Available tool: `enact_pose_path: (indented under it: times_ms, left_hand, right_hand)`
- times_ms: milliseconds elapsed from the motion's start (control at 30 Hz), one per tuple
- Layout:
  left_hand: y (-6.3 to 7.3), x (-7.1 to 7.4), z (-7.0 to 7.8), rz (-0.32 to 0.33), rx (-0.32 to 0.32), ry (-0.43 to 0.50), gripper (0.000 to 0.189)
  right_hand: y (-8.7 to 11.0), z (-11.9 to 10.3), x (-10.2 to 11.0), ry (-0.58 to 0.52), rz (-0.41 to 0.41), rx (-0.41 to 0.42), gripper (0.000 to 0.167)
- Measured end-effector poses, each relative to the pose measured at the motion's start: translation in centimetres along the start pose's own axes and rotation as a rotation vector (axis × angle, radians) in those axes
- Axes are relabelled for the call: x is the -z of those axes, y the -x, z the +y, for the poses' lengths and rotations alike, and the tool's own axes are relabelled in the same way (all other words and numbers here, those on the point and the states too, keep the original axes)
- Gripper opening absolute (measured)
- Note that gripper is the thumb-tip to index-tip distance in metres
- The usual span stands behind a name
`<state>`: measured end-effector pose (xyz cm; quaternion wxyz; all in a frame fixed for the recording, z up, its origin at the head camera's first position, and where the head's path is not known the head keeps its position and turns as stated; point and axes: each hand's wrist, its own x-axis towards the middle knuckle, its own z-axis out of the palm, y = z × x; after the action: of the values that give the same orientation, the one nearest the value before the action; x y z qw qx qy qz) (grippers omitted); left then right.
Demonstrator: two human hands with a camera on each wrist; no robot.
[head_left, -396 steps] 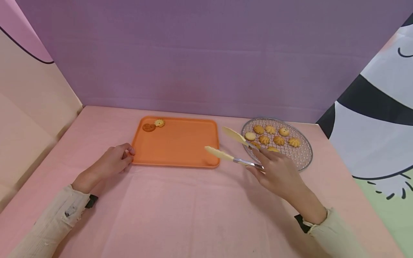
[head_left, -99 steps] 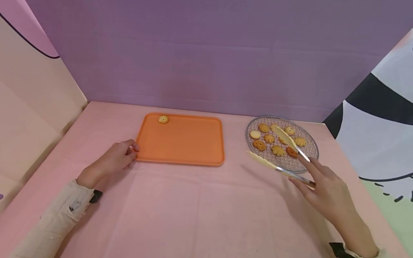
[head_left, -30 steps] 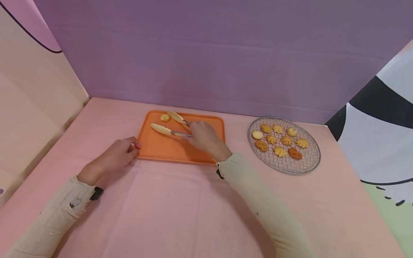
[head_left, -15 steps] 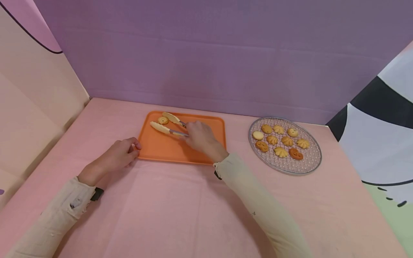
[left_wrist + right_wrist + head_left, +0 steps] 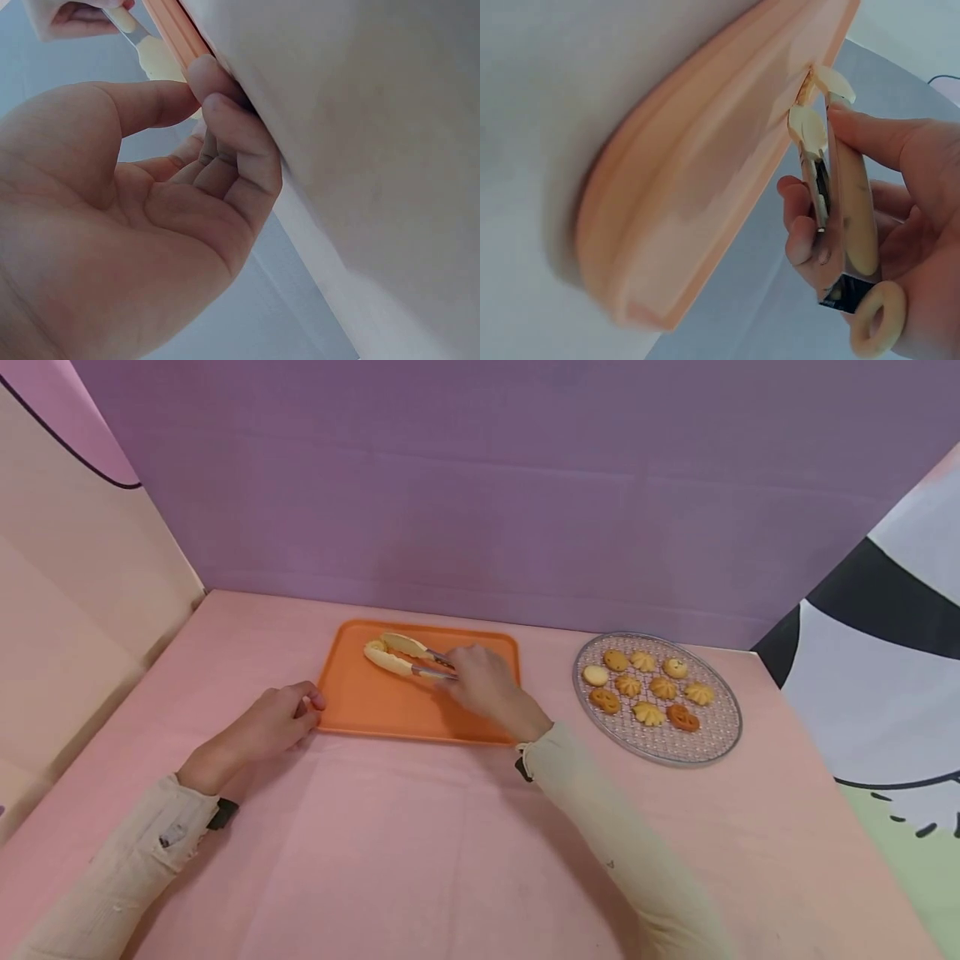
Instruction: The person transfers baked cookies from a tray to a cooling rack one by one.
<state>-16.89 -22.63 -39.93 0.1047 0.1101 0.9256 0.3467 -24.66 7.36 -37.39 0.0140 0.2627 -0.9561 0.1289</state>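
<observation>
My right hand [image 5: 487, 685] grips a pair of tongs [image 5: 853, 195] with cream-coloured tips and metal arms, reaching over the orange tray [image 5: 397, 710]. Between the tong tips, near the tray's far left corner, is a small pale cookie [image 5: 805, 88] with a scalloped edge. In the head view the tips mostly cover this cookie. My left hand [image 5: 281, 718] pinches the tray's near left edge between thumb and fingers, as the left wrist view shows close up.
A round wire-mesh rack [image 5: 675, 750] holds several cookies right of the tray, among them pretzel-shaped ones [image 5: 682, 717] and flower-shaped ones [image 5: 648, 713]. Everything stands on a pink cloth-covered table [image 5: 397, 852]. A purple cloth wall [image 5: 465, 493] rises behind it.
A brown pretzel cookie that lay on the tray earlier now sits on the rack. My right hand has moved from the rack to the tray, and the tongs have closed around the scalloped cookie.
</observation>
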Motion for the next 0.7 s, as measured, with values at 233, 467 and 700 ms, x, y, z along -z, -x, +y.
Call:
enact_pose_path:
  times_ms: [233, 467, 700]
  left_hand:
    - [0.1, 0.1, -0.1, -0.005, 0.0, 0.005, 0.013]
    - [0.0, 0.1, -0.2, 0.003, -0.016, -0.001, 0.012]
    - [0.1, 0.0, -0.1, 0.003, -0.019, 0.014, 0.011]
  right_hand:
    - [0.5, 1.0, 0.4, -0.014, 0.019, 0.046, 0.028]
    - [0.8, 1.5, 1.1, 0.003, 0.058, 0.075, 0.027]
    - [1.4, 2.0, 1.9, 0.039, 0.105, 0.056, 0.028]
